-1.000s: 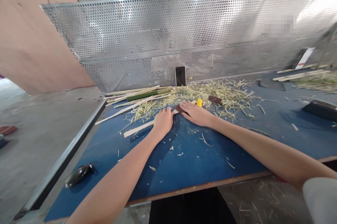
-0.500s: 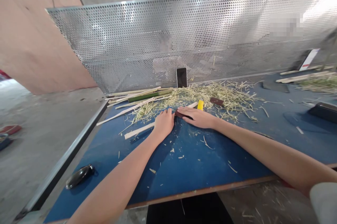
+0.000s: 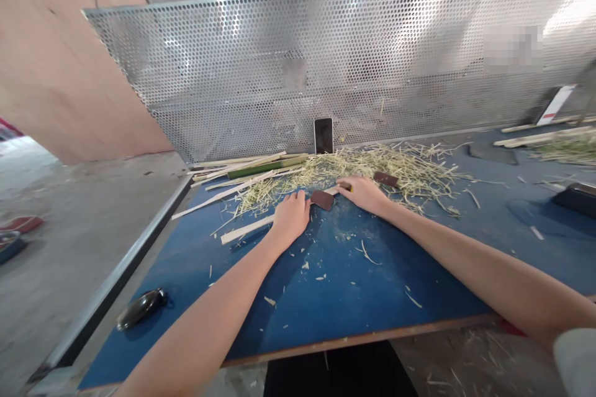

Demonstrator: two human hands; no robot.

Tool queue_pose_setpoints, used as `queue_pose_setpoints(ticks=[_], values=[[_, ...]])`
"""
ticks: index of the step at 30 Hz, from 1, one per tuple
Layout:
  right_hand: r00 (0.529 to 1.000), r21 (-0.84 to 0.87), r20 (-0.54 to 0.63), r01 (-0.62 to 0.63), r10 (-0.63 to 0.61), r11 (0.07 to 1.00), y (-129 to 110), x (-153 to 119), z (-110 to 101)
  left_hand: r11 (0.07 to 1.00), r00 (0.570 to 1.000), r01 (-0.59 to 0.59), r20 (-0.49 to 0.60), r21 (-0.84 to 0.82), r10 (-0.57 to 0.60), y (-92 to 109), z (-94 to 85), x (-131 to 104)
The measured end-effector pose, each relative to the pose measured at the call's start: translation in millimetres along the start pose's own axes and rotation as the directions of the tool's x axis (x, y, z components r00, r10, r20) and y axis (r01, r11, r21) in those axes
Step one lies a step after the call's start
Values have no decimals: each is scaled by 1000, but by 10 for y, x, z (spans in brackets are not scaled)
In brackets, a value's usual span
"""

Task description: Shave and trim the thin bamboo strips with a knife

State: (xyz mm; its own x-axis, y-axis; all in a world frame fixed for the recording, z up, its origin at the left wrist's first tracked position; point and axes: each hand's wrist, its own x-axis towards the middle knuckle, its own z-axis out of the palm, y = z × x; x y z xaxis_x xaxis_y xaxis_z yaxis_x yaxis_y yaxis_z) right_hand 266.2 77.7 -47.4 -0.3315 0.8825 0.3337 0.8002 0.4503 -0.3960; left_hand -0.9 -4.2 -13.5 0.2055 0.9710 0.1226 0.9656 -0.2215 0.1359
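Observation:
My left hand (image 3: 291, 215) is closed over a pale bamboo strip (image 3: 246, 230), pressing it to the blue table (image 3: 326, 291). One end of the strip sticks out to the left of the hand. Just right of my left fingers, a brown square of sandpaper (image 3: 322, 199) lies across the strip, touched by neither palm. My right hand (image 3: 365, 193) has its fingers curled round a small yellow object (image 3: 351, 188) at the strip's right end. Most of that object is hidden, so its kind does not show.
A heap of bamboo shavings (image 3: 400, 164) spreads behind my hands, with a second brown sheet (image 3: 386, 179) on it. Bamboo strips (image 3: 223, 189) lie at the back left. A phone (image 3: 324, 135) leans on the perforated metal panel (image 3: 261, 74). A dark oval case (image 3: 141, 309) sits front left.
My right hand has lifted off the sandpaper and moved right onto the yellow object, leaving the sandpaper on the strip. My left hand has stayed in place on the strip.

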Motion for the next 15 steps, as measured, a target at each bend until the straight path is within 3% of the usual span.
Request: queue_pose_setpoints(ticks=[9, 15], values=[[987, 144, -126, -79, 98, 986, -52, 30, -13, 999, 999, 30, -40, -42, -31, -10, -29, 15], [967, 217, -198, -116, 160, 969, 16, 60, 16, 999, 1000, 16, -2, -33, -16, -14, -132, -18]])
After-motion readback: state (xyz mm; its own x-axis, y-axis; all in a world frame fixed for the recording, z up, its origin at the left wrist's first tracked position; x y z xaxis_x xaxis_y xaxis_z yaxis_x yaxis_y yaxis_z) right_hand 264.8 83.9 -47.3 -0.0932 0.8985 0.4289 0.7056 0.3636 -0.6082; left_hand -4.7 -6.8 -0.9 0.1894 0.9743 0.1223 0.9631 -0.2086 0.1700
